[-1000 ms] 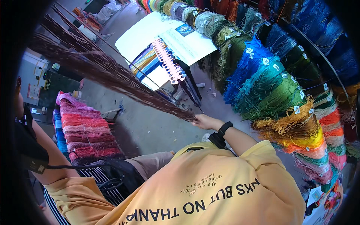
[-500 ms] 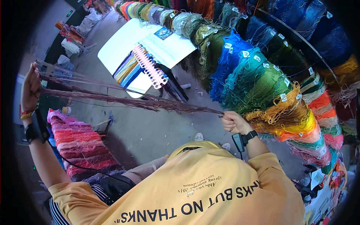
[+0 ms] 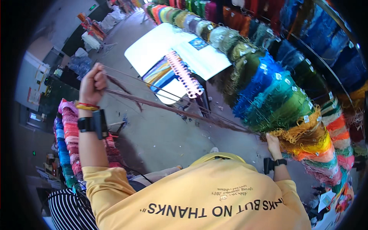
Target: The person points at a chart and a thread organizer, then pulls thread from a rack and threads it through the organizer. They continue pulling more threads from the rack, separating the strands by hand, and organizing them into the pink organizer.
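A bundle of long dusky-brown yarn strands [image 3: 184,112] stretches across between my two hands. My left hand [image 3: 93,83], raised on the left, is closed in a fist around one end, and a few strands separate from the bundle near it. On the right, my right hand [image 3: 273,143] grips the other end with fingers closed, partly turned from view. It is right beside the hanging golden-brown yarn [image 3: 295,132]. Beyond the strands, a white board [image 3: 143,53] bears a punched card [image 3: 184,74] with coloured threads and a printed sheet [image 3: 209,57].
A long rack of coloured yarn hanks with small white tags, such as teal yarn [image 3: 278,90], runs along my right. Another rack of pink and red hanks [image 3: 71,132] stands at lower left. A striped cloth [image 3: 63,209] is near my left side.
The view has shifted. My left hand has come inward from the far left and now makes a tighter fist. My right hand has moved right, closer to the rack. The strands stay stretched between them.
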A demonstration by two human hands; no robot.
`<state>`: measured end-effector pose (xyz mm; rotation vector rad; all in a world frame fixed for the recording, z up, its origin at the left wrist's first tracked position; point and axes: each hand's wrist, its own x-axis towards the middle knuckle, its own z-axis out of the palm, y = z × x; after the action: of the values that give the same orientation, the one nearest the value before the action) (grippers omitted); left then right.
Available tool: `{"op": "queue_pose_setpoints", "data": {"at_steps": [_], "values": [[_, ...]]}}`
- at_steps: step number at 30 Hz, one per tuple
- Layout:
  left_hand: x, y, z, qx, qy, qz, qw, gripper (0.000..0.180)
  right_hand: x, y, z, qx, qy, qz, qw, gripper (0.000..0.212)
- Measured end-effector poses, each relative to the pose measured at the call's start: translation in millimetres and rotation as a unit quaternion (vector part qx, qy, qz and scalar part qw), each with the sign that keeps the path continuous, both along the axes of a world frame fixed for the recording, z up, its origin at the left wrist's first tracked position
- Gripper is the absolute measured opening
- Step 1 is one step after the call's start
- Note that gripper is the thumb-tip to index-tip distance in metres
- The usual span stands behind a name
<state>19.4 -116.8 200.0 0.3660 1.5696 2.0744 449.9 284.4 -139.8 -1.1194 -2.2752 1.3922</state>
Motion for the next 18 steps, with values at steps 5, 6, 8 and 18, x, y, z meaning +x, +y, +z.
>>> {"op": "queue_pose_setpoints", "data": {"at_steps": [5,6,8,18], "values": [[28.0,13.6,-31.4,0.067,-0.066,-0.086,0.992,0.023,36.0,8.2,-13.1,0.112,-0.113,-0.058,0.986,0.042],[32.1,16.5,-38.5,0.077,-0.071,-0.096,0.99,0.023,42.9,8.4,-14.6,0.106,-0.101,-0.096,0.985,0.043],[43.3,25.4,-49.7,0.102,-0.075,-0.108,0.986,0.026,54.8,11.2,-15.3,0.082,-0.072,-0.128,0.986,0.043],[64.5,57.8,-73.0,0.067,-0.033,-0.095,0.993,0.031,110.5,30.8,-13.5,0.103,-0.086,-0.238,0.962,0.042]]}}
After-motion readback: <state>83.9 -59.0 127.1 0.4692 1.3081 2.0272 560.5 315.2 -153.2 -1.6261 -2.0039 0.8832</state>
